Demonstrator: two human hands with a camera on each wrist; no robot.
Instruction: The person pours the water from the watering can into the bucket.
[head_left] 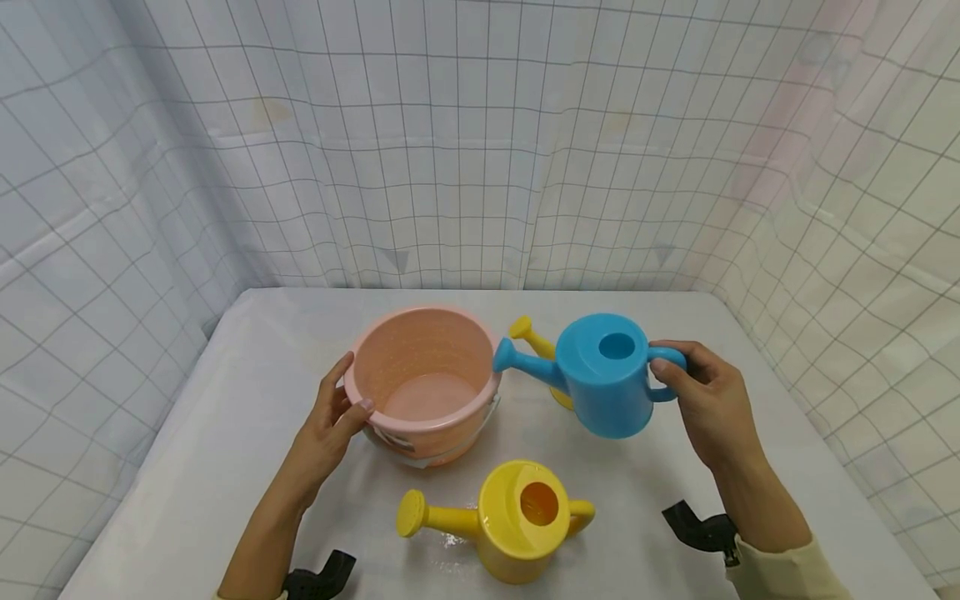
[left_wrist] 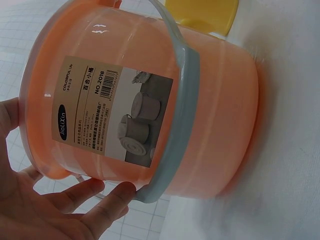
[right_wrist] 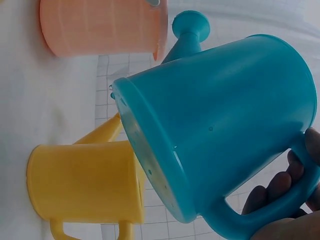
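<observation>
My left hand holds the rim of a pink bucket at its left side, thumb over the edge and fingers outside. In the left wrist view the bucket's label and grey handle show. With my right hand I grip the handle of a blue watering can, raised above the table; droplets hang at its base in the right wrist view. Its spout tip meets the bucket's right rim in the head view; contact cannot be told. A yellow watering can stands in front, its spout pointing left.
A second yellow watering can stands behind the blue one, mostly hidden in the head view. Wet spots lie on the white table beside the front can's spout. White gridded sheets enclose the back and sides.
</observation>
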